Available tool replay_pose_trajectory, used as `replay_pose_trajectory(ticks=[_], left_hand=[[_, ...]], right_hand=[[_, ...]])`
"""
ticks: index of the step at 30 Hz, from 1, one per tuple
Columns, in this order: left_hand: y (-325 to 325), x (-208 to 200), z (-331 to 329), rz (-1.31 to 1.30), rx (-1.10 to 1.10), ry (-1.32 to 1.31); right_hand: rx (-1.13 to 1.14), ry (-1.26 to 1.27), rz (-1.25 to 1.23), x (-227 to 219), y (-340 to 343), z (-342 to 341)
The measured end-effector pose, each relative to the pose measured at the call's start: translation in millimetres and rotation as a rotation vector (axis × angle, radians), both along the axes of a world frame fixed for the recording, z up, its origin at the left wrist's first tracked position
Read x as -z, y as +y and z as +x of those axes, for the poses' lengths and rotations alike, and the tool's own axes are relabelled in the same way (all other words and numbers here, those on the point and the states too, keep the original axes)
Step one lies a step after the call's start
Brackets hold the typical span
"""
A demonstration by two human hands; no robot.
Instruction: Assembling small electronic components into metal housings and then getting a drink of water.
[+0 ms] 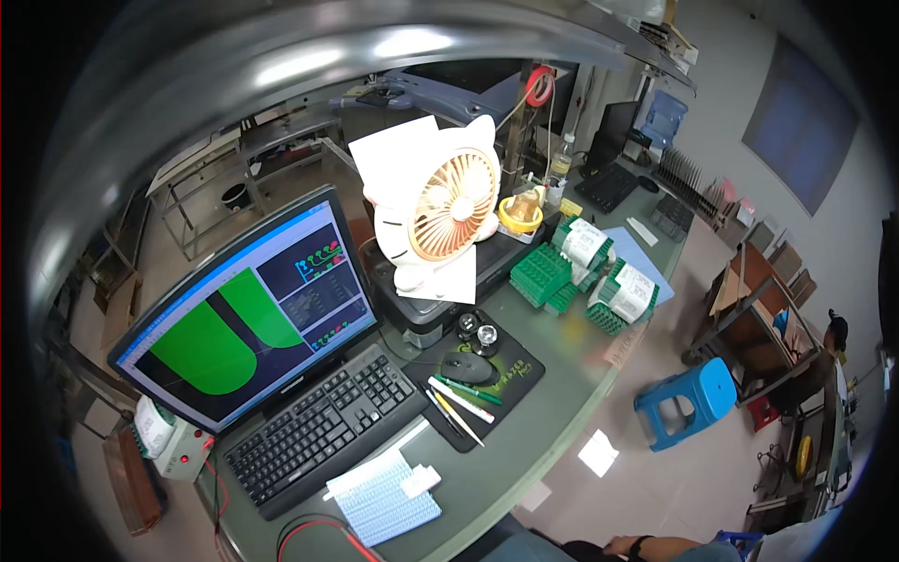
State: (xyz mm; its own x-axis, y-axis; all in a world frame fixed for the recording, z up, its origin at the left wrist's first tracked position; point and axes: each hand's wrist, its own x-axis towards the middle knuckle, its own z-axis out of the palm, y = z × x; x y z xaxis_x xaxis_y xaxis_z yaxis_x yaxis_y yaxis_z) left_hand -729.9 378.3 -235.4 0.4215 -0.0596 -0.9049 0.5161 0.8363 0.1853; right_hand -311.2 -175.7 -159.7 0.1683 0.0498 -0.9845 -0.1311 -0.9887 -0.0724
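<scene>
My right hand (620,545), with a dark band at the wrist, rests low at the bottom edge by my lap, apart from the table. Its fingers are mostly cut off or hidden, so their pose is unclear. My left hand is out of view. Nearest on the table lie a blue-and-white cloth (386,506) and a small white piece (420,480) on top of it. Beyond them sit a black keyboard (328,421) and a lit monitor (245,314) with green shapes. A black mouse (470,368) rests on a dark mouse pad (518,373) beside several pens (456,418).
A white cat-shaped fan (440,206) stands on a black machine (417,314). Stacks of green circuit boards (541,274), some wrapped in white paper, occupy the table's far right. A blue stool (688,403) stands on the floor to the right. Red and black cables (323,525) cross the near-left edge.
</scene>
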Motion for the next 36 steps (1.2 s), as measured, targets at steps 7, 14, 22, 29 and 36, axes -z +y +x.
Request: replay_pose_trajectory(ticks=[7, 14, 22, 29, 36], left_hand=[[-30.2, 74.7, 0.5, -0.008, 0.08, -0.075], [-64.2, 98.9, -2.9, 0.016, 0.143, -0.12], [-114.7, 93.5, -18.2, 0.067, 0.165, -0.13], [-173.2, 59.6, -45.8, 0.058, 0.198, -0.101], [-147.0, 11.3, -52.7, 0.137, 0.32, -0.101]], right_hand=[[-0.791, 0.153, 0.001, -50.9, 59.3, 44.2], [-0.823, 0.213, 0.03, -27.2, 52.6, 116.8], [-0.906, 0.318, 0.085, 15.1, 58.0, 203.9], [-0.947, 0.476, 0.099, 38.6, 56.3, 244.2], [-0.921, 0.552, 0.193, 57.1, 68.5, 257.1]])
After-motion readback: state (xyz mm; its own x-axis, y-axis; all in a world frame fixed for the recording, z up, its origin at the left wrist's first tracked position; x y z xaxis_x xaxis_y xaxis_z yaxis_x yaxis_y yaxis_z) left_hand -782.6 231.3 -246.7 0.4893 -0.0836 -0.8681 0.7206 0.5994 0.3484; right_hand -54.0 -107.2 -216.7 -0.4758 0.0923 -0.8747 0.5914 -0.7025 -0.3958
